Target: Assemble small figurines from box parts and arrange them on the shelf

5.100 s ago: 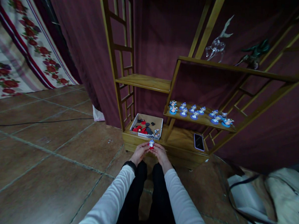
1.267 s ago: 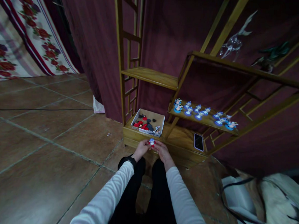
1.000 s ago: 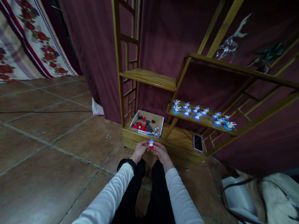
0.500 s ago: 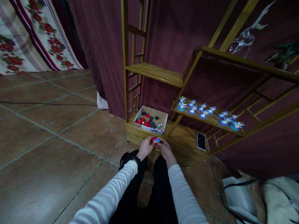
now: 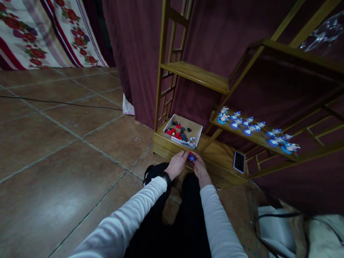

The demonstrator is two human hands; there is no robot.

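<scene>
My left hand (image 5: pixel 177 165) and my right hand (image 5: pixel 199 168) meet in front of my knees, fingers pinched together on a small figurine with a blue base (image 5: pixel 191 157). Just beyond them a shallow cardboard box (image 5: pixel 195 127) sits on the bottom board of a wooden shelf unit (image 5: pixel 197 74); it holds red and dark small parts and a figurine. Several figurines on blue bases (image 5: pixel 247 127) stand in rows on the middle shelf to the right.
A black phone (image 5: pixel 239 161) lies on the bottom board right of the box. A dark red curtain hangs behind the shelves. Brown tiled floor spreads left, crossed by a black cable (image 5: pixel 56 102). Beige bags (image 5: pixel 306 237) lie at the lower right. Floral cloth (image 5: pixel 36 28) hangs far left.
The view has swung left and down. The piece between my fingers showed a red base and white top earlier; now a blue base shows. Both hands stayed together near the box.
</scene>
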